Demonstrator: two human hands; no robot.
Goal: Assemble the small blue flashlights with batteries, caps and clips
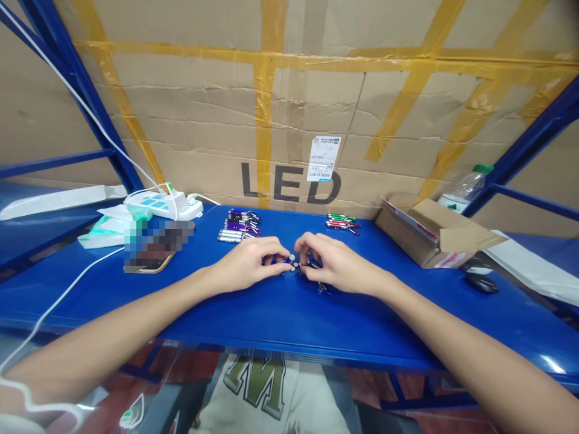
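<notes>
Keychain flashlight [281, 261] lay crosswise between both grips | left hand [246, 265] pinched its blue body | right hand [337, 265] pinched, probably, its silver end | low over the surface [289, 319]

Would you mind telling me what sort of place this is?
Likely an assembly or packing workshop: a blue metal shelf as bench, taped cardboard marked LED behind, rows of keychain torches, and the left hand and right hand pinching a small blue torch.
</notes>
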